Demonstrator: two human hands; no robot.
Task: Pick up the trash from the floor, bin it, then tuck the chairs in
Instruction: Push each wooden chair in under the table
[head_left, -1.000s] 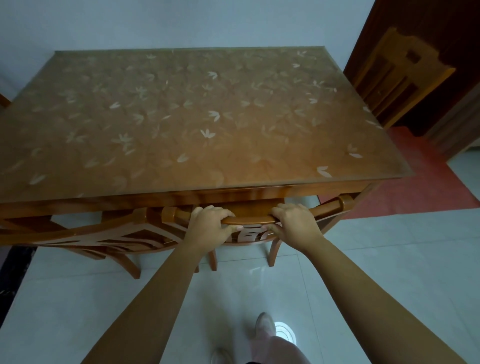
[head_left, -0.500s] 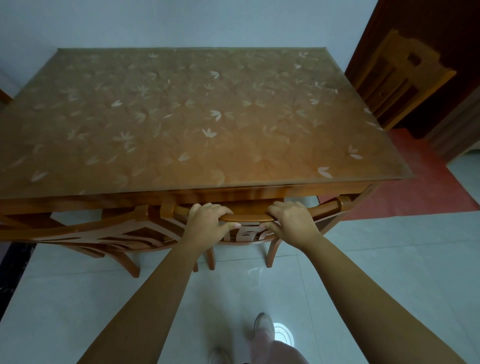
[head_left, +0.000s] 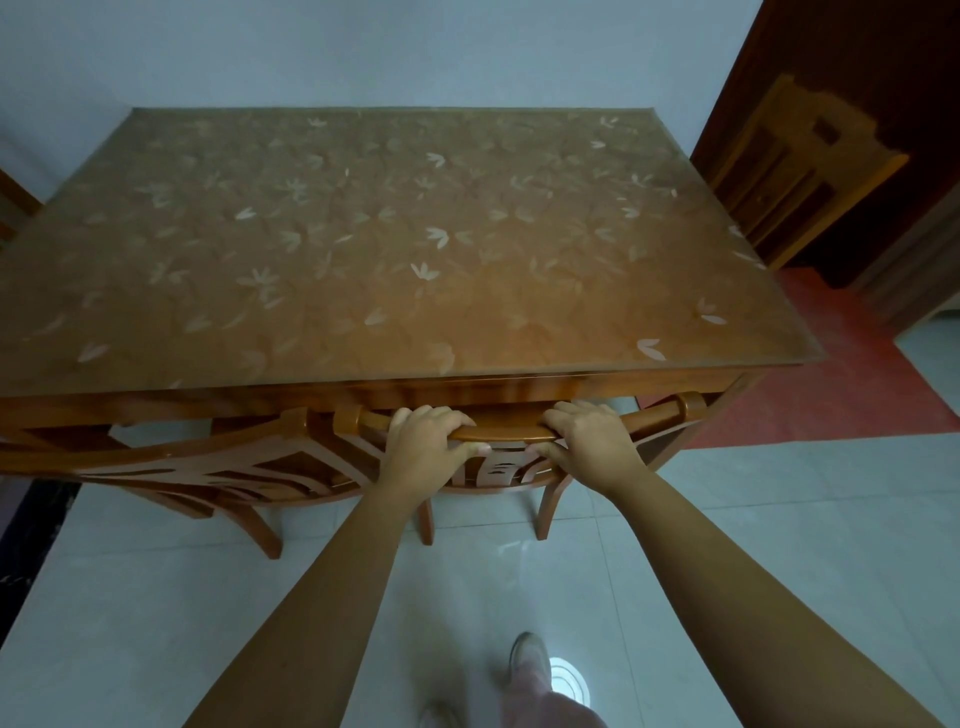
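Two hands on one chair (head_left: 506, 427): L hand (head_left: 423, 441) and R hand (head_left: 589, 441) each curl over its curved top rail, fingers on the far side, thumbs under the near edge, a short bare stretch of rail betw. them. The chair is pushed in under the table (head_left: 415, 249); its rail sits just under the table's near edge, can't tell if touching. Its back legs stand on floor tiles (head_left: 727, 519) just below the hands.

Second chair (head_left: 208, 462) left of L hand, also under the table, its back just beside the held chair's post. Third chair (head_left: 795, 171) far beyond R hand, against a dark door (head_left: 883, 52), apart from the table. Red mat (head_left: 831, 374) right of R hand, past the table corner.

Open tile both sides of the forearms, wider on R side. One shoe (head_left: 524, 654) low betw. the arms.
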